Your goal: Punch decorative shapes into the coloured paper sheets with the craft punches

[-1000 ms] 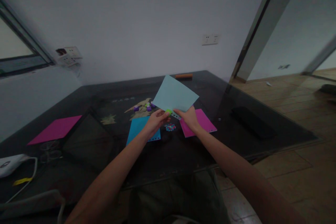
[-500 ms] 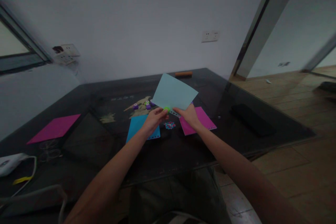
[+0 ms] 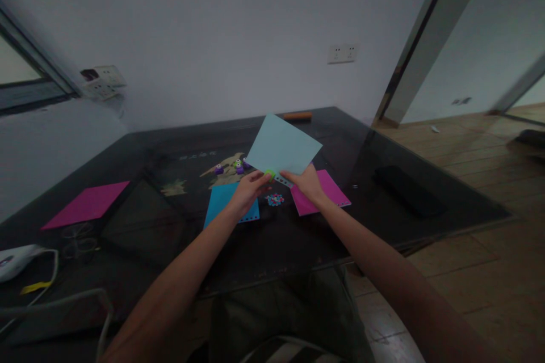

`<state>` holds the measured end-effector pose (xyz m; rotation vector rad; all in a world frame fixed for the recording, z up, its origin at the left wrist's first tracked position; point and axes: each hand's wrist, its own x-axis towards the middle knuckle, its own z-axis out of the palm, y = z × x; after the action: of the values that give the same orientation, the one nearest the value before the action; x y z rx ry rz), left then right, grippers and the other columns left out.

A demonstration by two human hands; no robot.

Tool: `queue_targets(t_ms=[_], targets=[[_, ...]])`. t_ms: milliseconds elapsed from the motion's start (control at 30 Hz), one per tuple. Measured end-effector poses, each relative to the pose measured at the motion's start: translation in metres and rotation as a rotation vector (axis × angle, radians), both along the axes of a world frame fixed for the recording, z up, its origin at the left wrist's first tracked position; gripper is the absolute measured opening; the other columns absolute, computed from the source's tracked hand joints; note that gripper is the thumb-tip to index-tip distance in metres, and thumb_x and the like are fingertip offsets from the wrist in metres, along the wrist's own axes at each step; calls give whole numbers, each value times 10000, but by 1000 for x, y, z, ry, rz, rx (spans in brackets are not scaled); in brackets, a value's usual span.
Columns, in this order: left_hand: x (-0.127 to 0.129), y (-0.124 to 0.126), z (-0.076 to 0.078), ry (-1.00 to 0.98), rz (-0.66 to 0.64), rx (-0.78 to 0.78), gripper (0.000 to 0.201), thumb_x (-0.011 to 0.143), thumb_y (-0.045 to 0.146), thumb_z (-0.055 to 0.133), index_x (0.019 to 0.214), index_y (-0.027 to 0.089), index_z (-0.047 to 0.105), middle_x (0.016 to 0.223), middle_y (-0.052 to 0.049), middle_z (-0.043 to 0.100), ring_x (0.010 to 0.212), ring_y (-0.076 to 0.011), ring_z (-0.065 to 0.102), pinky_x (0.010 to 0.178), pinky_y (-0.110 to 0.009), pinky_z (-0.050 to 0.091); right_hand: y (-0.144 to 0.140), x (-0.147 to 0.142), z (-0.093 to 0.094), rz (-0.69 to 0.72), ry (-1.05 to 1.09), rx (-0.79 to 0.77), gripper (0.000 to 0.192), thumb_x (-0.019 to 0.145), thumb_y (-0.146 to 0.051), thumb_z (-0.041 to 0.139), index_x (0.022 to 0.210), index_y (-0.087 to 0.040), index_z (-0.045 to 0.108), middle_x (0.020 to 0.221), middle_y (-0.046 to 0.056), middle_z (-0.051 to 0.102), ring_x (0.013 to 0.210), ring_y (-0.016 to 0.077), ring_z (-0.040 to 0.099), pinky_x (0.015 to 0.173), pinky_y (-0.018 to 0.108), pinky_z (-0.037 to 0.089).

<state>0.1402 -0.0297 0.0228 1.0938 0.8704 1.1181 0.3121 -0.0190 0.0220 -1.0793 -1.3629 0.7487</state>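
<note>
A pale blue sheet of paper (image 3: 284, 144) is held up over the table, its near edge lined with small punched holes. My left hand (image 3: 249, 188) is closed around a small green craft punch (image 3: 269, 173) sitting on that edge. My right hand (image 3: 308, 182) grips the sheet at its near right, thumb on top and the fingers mostly hidden beneath. Under the sheet lies a little pile of blue, pink and white paper cutouts (image 3: 275, 199). Flat on the table are a bright blue sheet (image 3: 221, 198) by my left wrist and a pink sheet (image 3: 330, 187) under my right, both hole-edged.
Several purple and green punches (image 3: 218, 169) stand behind the blue sheet. Another pink sheet (image 3: 87, 204) lies at left, near glasses (image 3: 80, 241) and a white device with a cable (image 3: 19, 261). A dark oblong object (image 3: 406, 190) rests at right, an orange-brown roll (image 3: 297, 117) at the back.
The view has shifted slightly. Both hands keep their hold on the sheet and the green punch, with only a slight change in the sheet's tilt.
</note>
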Motion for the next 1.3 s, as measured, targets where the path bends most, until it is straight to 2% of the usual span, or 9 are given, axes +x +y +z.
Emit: queue_targets(t_ms=[133,400,1100,1300], targets=[[0,1,-1,1,6,2,248,630,319,759,768,139,659,806,-41,631,792,-152,591,708,-267,460,2,1,-2,3,5,-10,320,603,-224,734,908,-156,662,970,93,702,919,236,646,862,380,493],[-2,4,-7,1,5,28,249,663,317,740,808,130,662,854,-62,641,820,-158,595,725,-271,457,2,1,-1,23,12,0,347,604,-208,728,937,-140,655,1006,112,689,946,237,639,882,384,484],[-2,2,-3,13,18,6,206,664,332,733,769,172,656,825,-36,648,827,-165,597,720,-260,452,1,1,1,23,15,-9,366,591,-212,734,942,-152,650,969,96,701,921,233,646,873,382,493],[0,1,-3,1,14,-3,241,649,326,747,769,141,648,814,-52,637,791,-150,588,707,-259,450,1,1,1,21,14,-11,359,591,-216,734,936,-154,655,970,99,701,918,236,647,871,382,496]])
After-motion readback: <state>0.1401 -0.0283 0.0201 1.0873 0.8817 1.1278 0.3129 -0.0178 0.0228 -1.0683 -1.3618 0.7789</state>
